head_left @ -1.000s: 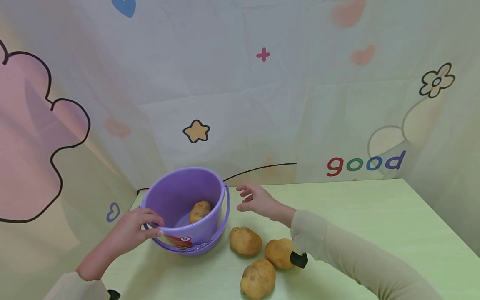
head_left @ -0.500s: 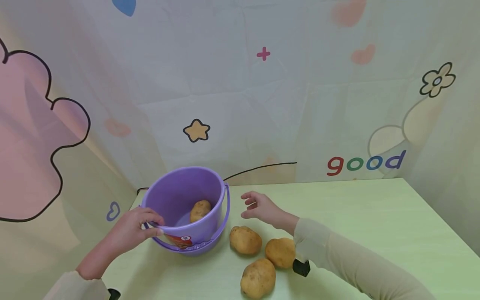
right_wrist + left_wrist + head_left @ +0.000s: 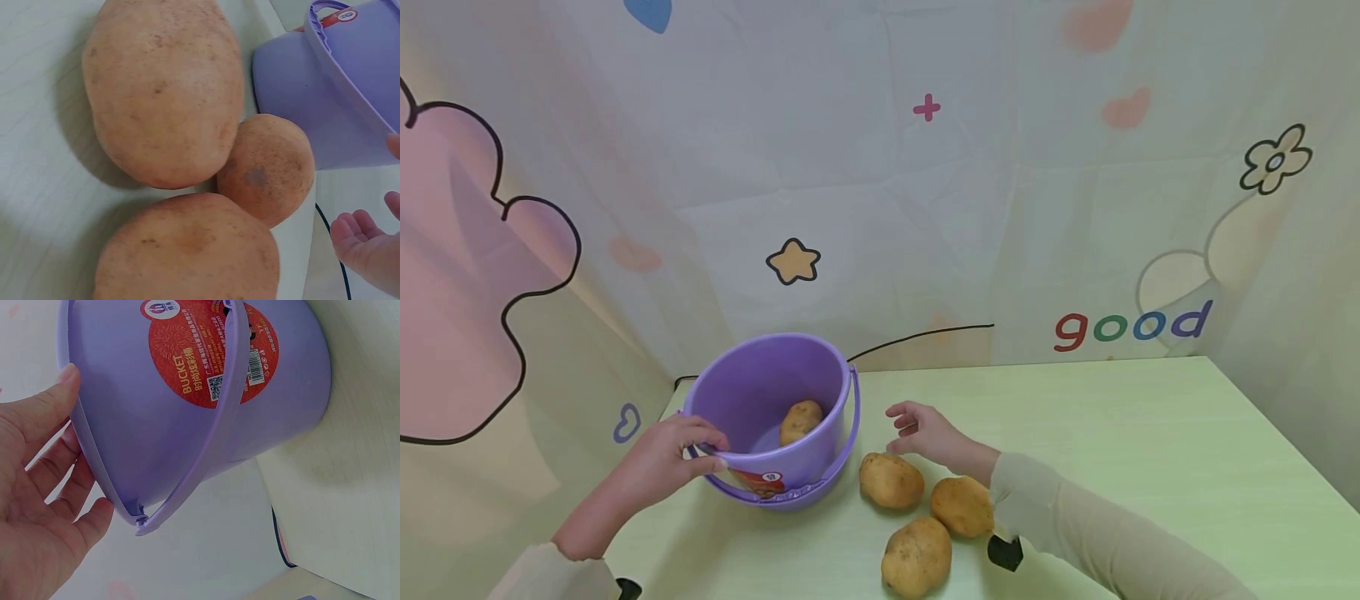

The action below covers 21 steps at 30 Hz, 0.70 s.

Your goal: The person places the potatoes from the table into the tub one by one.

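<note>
A purple bucket [image 3: 816, 457] stands at the left of the table, its mouth towards me and one potato [image 3: 801, 422] inside. My left hand [image 3: 673, 458] pinches the bucket's near left rim between thumb and fingers. In the left wrist view a red label [image 3: 181, 356] shows on its side. To the right of the bucket, my right hand [image 3: 936, 437] hovers with loosely bent fingers and holds nothing. Just below it lies the nearest potato [image 3: 891, 481]. Two more lie close by, a rounder potato [image 3: 961, 507] partly behind the sleeve and a larger potato [image 3: 916, 558] in front.
The pale green table [image 3: 1120, 433] stretches to the right and meets a printed cloth backdrop [image 3: 880, 183]. The bucket's purple handle [image 3: 854, 417] hangs down along its front. A dark cord [image 3: 342, 275] shows near the hand in the right wrist view.
My right hand has moved away from the bucket, down and slightly right, towards the nearest potato. My left hand, the bucket and the potatoes have stayed in place.
</note>
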### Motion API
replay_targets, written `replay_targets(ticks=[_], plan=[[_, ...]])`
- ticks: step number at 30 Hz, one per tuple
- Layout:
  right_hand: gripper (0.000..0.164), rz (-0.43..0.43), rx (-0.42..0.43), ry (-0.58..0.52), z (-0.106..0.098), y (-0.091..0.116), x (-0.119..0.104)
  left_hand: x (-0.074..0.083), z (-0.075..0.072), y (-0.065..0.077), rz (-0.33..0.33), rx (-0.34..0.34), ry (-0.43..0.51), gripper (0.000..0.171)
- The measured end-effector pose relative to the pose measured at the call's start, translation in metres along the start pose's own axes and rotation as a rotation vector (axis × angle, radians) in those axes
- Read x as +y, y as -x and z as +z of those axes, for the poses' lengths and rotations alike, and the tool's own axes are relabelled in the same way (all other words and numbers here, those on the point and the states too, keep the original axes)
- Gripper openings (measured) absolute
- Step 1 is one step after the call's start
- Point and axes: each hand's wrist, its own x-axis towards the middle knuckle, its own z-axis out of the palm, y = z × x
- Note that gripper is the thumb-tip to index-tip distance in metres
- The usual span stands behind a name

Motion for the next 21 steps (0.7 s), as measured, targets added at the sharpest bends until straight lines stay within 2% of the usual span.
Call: replay_targets(ticks=[10,21], plan=[[0.044,0.009,-0.020,0.046,0.005,0.006,0.006,-0.001,0.001,0.000,-0.003,0.009,0.001,0.017],[0.049,0.041,-0.076,0.032,0.008,0.004,0.021,0.000,-0.001,0.001,-0.017,-0.001,0.009,0.017]])
